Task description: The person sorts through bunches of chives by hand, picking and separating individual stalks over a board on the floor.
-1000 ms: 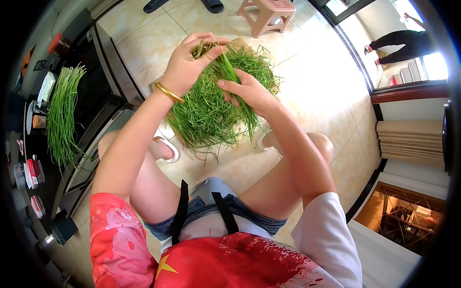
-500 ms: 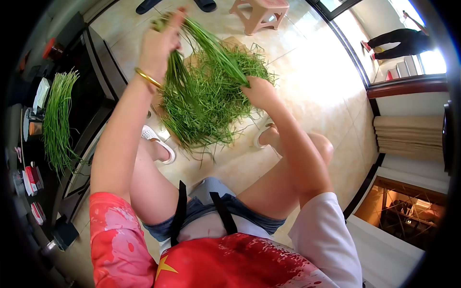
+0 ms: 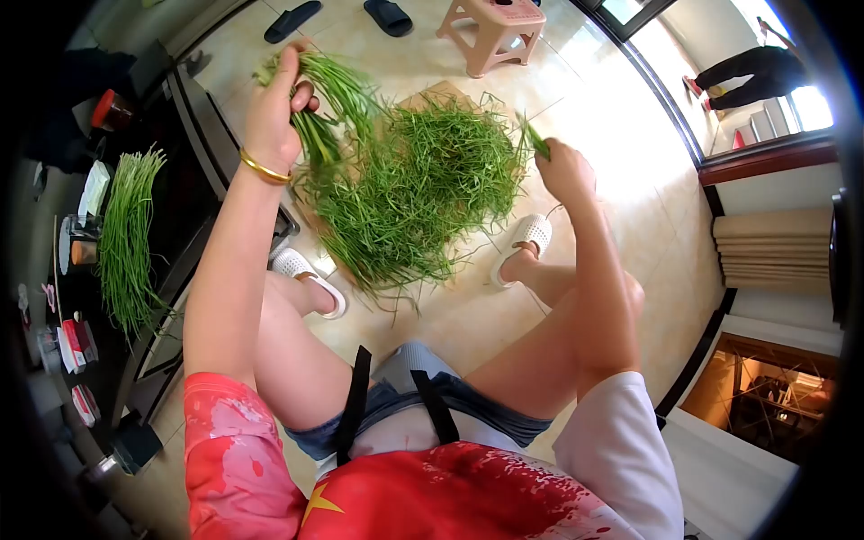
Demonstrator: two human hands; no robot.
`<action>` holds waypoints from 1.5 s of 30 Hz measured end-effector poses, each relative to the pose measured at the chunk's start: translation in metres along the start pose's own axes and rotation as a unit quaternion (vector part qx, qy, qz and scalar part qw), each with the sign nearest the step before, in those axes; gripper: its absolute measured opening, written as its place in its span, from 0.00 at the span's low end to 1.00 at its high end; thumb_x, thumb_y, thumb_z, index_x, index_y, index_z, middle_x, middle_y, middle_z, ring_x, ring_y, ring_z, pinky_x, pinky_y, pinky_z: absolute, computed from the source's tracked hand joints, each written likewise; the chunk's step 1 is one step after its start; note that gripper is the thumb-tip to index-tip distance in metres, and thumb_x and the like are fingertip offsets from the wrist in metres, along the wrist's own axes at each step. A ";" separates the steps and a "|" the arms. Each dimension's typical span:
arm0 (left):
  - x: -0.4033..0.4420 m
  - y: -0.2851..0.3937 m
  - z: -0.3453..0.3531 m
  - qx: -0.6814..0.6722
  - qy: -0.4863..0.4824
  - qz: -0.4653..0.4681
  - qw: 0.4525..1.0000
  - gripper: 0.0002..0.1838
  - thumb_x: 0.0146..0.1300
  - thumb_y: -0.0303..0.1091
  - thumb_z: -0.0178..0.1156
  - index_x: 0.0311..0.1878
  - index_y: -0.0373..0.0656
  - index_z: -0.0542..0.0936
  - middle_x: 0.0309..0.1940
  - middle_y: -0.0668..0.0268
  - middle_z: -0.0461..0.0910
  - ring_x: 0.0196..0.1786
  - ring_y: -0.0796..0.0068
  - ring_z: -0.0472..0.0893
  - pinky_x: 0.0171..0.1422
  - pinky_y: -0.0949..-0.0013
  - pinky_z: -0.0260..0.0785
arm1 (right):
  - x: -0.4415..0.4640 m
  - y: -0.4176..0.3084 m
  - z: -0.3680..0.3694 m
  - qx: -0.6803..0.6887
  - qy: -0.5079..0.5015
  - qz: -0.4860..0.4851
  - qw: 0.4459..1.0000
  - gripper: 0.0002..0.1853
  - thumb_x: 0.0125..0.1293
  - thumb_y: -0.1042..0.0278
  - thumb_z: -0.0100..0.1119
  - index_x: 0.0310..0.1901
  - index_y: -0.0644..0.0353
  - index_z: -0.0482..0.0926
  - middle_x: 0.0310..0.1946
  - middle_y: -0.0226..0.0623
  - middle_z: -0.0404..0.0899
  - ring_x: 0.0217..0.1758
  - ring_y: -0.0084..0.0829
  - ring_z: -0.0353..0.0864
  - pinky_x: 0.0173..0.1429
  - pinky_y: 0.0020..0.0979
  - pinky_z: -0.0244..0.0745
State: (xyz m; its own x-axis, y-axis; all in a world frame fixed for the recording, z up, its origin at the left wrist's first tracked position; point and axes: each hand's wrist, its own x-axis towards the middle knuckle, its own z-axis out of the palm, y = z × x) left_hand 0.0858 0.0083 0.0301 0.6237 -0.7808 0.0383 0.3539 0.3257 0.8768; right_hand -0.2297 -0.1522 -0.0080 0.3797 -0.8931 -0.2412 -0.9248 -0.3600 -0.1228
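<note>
My left hand [image 3: 277, 115], with a gold bangle at the wrist, is closed around a bunch of chives [image 3: 337, 85]. The stalks' pale ends stick out above the fist and the green leaves hang to the right, partly blurred. My right hand [image 3: 569, 171] is apart from the bunch, its fingers pinched on a small tuft of chive leaves [image 3: 537, 139]. Between and below my hands spreads a loose pile of chive leaves [image 3: 423, 189] on a sheet of cardboard [image 3: 444, 90], which is mostly covered.
More long chives [image 3: 130, 238] lie on the dark cabinet [image 3: 193, 117] at left, beside a red-lidded jar [image 3: 112, 110] and small boxes. Dark slippers [image 3: 389, 16] and a pink stool [image 3: 493, 31] stand beyond the pile. A person [image 3: 747, 76] is near the doorway.
My right hand has pulled away to the right from the bunch, with a small tuft in its fingers. My left hand still holds the bunch, slightly further left.
</note>
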 end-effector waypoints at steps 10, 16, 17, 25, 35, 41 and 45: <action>-0.013 -0.022 0.005 0.094 -0.052 -0.072 0.992 0.15 0.70 0.45 0.53 0.47 0.44 0.78 0.25 0.78 0.68 0.22 0.89 0.61 0.31 0.79 0.60 | -0.004 -0.041 -0.002 0.468 -0.014 -0.062 0.882 0.12 0.67 0.62 0.53 0.43 0.61 0.78 0.19 0.22 0.67 0.21 0.15 0.61 0.26 0.21 0.56; -0.015 -0.031 0.010 0.179 -0.075 -0.067 0.979 0.14 0.71 0.44 0.51 0.43 0.46 0.79 0.32 0.77 0.76 0.25 0.89 0.65 0.31 0.81 0.60 | -0.011 -0.063 -0.007 0.491 -0.047 -0.088 0.865 0.12 0.67 0.62 0.53 0.44 0.61 0.77 0.19 0.22 0.66 0.20 0.14 0.60 0.24 0.20 0.55; -0.015 -0.032 0.010 0.185 -0.076 -0.061 0.978 0.14 0.71 0.44 0.51 0.43 0.46 0.79 0.32 0.77 0.76 0.25 0.89 0.65 0.31 0.81 0.60 | -0.013 -0.065 -0.008 0.494 -0.053 -0.087 0.864 0.12 0.67 0.62 0.53 0.43 0.61 0.77 0.19 0.22 0.67 0.20 0.14 0.61 0.25 0.20 0.55; -0.019 -0.042 0.015 0.232 -0.125 -0.068 0.962 0.15 0.71 0.46 0.52 0.38 0.45 0.80 0.29 0.77 0.75 0.27 0.89 0.68 0.32 0.81 0.62 | -0.018 -0.072 -0.012 0.471 -0.059 -0.092 0.875 0.13 0.65 0.59 0.53 0.40 0.62 0.75 0.18 0.30 0.70 0.24 0.23 0.69 0.32 0.29 0.64; -0.020 -0.032 0.014 0.183 -0.098 -0.044 0.977 0.14 0.71 0.44 0.51 0.40 0.45 0.80 0.31 0.77 0.77 0.29 0.88 0.70 0.31 0.79 0.63 | -0.019 -0.069 -0.010 0.462 -0.063 -0.086 0.880 0.13 0.65 0.58 0.53 0.39 0.62 0.74 0.19 0.31 0.71 0.25 0.24 0.70 0.34 0.30 0.66; -0.016 -0.023 0.006 0.146 -0.066 -0.056 0.985 0.15 0.70 0.46 0.53 0.44 0.45 0.80 0.36 0.75 0.78 0.33 0.85 0.69 0.32 0.78 0.63 | -0.020 -0.064 -0.008 0.452 -0.062 -0.095 0.885 0.14 0.65 0.58 0.53 0.39 0.62 0.74 0.20 0.32 0.72 0.25 0.25 0.71 0.35 0.31 0.67; -0.009 -0.018 -0.002 0.113 -0.062 -0.055 0.990 0.16 0.71 0.46 0.52 0.49 0.45 0.78 0.38 0.77 0.79 0.36 0.88 0.69 0.35 0.80 0.61 | -0.015 -0.063 -0.001 0.446 -0.058 -0.106 0.887 0.14 0.65 0.58 0.53 0.40 0.63 0.75 0.20 0.33 0.72 0.26 0.26 0.71 0.35 0.31 0.67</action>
State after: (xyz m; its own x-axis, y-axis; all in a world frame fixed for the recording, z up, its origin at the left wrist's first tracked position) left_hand 0.0746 0.0105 0.0127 0.4947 -0.8689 -0.0176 0.2420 0.1182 0.9630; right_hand -0.1768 -0.1164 0.0046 0.5907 -0.7785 -0.2122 -0.4657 -0.1141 -0.8776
